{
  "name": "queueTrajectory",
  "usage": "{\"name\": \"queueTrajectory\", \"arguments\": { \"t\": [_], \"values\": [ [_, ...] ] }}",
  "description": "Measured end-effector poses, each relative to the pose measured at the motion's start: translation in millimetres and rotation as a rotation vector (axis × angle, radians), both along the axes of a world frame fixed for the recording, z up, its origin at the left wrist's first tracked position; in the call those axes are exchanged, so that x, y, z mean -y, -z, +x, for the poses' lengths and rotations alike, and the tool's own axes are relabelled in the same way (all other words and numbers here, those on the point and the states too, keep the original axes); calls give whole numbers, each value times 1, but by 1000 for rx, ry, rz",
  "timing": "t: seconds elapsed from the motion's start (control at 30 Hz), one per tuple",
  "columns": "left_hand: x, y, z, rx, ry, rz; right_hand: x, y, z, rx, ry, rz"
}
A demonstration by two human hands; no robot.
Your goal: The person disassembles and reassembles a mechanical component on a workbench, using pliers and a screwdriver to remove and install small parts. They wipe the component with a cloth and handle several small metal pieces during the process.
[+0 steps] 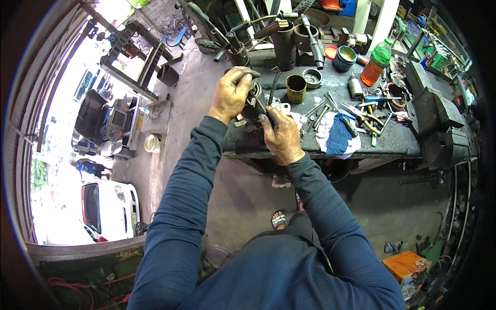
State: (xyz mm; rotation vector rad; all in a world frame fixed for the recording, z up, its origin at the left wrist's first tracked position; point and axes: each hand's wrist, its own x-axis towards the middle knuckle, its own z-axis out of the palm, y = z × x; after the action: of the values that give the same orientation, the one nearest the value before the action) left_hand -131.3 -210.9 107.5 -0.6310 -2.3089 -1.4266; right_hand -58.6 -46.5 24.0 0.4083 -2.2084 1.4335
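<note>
Dark metal part point(254, 103), partly hidden, is clamped in the right grip point(282, 133) (left grip point(230, 94): I can't tell)

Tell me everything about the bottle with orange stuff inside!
The bottle looks like see-through plastic, with orange-red contents, probably liquid, below and a bright green part above. Its very top is hard to make out. It stands on the dark workbench, slanting in this bent view. Nobody is holding it.

Long navy-blue sleeves point(178, 212), creased along the forearms, end in snug, dark cuffs point(209, 129); both hands point(231, 95) are bare. A dark navy shirt point(289, 263) fills the lower middle, above it dark trousers point(305, 226) and a pale-strapped, open-toed sandal point(279, 219).
</note>
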Motion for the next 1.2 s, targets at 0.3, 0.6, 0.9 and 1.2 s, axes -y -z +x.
{"name": "queueTrajectory", "arguments": {
  "t": [0.3,0.6,0.9,1.2],
  "values": [
    [4,2,2,102,36,86,0,-5,-3,224,-192,-171],
    [10,-3,7,128,40,-6,-1,0,-7,324,-373,-324],
    [-8,-7,21,-217,-222,-118,-11,-6,-8,443,-479,-316],
    [-60,30,94,-185,-679,-99,-9,-6,-9,313,-515,-421]
  ]
}}
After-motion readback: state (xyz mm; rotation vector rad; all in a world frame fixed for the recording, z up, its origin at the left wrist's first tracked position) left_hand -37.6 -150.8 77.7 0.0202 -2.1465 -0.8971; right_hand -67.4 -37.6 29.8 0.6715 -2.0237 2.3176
